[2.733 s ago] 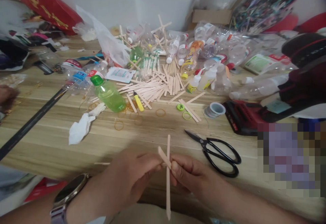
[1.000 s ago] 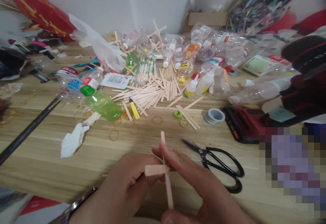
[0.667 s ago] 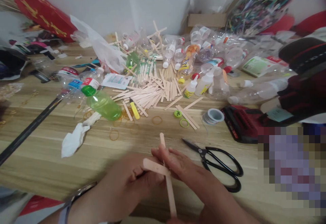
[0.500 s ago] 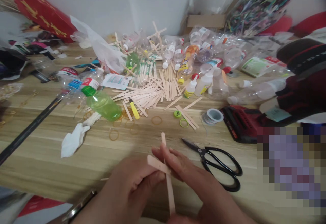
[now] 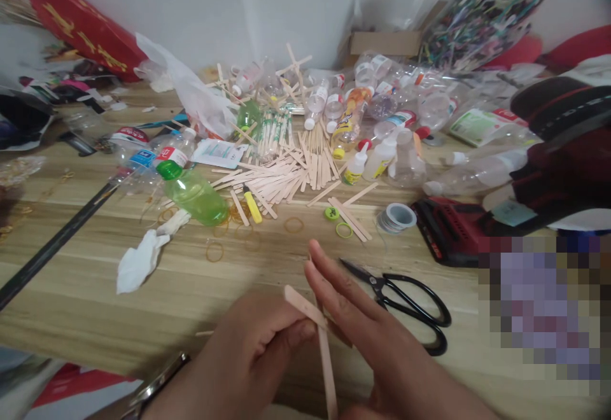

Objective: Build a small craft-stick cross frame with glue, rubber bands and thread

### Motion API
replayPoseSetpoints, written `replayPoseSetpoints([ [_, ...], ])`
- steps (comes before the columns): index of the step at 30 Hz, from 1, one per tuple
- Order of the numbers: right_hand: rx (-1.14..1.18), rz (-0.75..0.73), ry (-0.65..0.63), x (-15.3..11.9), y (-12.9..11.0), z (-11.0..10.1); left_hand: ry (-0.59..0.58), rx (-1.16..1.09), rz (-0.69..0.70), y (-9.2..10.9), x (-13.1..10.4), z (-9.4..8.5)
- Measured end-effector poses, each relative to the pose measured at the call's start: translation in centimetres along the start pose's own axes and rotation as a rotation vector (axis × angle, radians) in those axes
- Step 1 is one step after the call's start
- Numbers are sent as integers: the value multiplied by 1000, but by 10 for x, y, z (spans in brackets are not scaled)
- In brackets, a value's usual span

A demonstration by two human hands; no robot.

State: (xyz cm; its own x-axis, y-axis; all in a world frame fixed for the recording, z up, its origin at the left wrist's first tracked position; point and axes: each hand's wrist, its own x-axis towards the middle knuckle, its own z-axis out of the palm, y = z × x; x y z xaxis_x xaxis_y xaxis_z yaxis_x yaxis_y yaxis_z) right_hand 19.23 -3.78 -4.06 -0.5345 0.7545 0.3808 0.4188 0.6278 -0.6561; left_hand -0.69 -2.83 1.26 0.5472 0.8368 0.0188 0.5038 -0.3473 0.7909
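From where I stand, a flat, pale wooden stick (image 5: 326, 369) points away from the person, between left hand (image 5: 255, 337) and right hand (image 5: 382, 343); a second stick (image 5: 301, 302) crosses over it aslant.

soft, dim indoor light is falling evenly, with a faint shadow pooling on the table (image 5: 157, 321) beside the left hand (image 5: 260, 331) and glints showing on the green bottle (image 5: 195, 198). edges are stretching wide-angle, far left is blurring, mosaic patch (image 5: 539, 318) is hiding lower right.

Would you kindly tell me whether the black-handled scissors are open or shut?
The scissors are shut: their blades lie together, tapering to one tip, beside the right hand.
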Motion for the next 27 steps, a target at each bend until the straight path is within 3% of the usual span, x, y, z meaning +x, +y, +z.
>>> replayPoseSetpoints([
  [9,91,102,40,-10,4,25,125,207,186,-3,-2,7],
  [13,162,98,-23,-9,1,18,-6,107,141,0,-2,-1],
  [17,228,54,-126,-5,-1,7,-152,-21,-1,0,-1,-8],
  [20,253,94,-168,-5,1,7,-173,-65,-55,0,1,-8],
  [24,282,106,-162,-9,6,15,-118,-13,-9,3,0,-6],
  [27,243,100,-171,-9,4,17,-189,-79,-34,4,-1,-7],
])
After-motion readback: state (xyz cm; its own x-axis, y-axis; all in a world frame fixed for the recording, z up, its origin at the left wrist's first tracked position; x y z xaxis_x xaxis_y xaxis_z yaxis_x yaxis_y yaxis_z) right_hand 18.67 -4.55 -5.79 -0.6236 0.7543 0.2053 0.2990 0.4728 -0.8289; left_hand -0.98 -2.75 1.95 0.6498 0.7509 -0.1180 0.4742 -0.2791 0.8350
